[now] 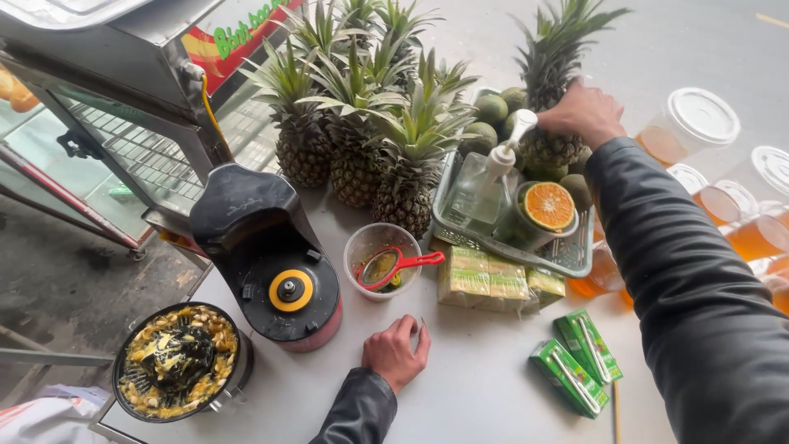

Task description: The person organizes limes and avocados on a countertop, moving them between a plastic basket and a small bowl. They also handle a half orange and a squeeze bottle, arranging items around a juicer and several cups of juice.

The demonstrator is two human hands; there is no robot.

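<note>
Place: a fruit juice stand out on the street.
Fruit: pineapples (353, 123) stand at the counter's (485, 386) far edge.
Machine: a juicer base (275, 263) near its left edge.
Drinks: lidded cups of juice (731, 205) at the right.
Ground: grey pavement (66, 271) beside it.

Left hand (396, 351) is resting palm down with fingers loosely curled under, its dark-sleeved forearm coming in from the bottom edge. Right hand (582, 113) is reaching way out in front, fingers closing downward in a grip, black sleeve stretching diagonally.
</note>
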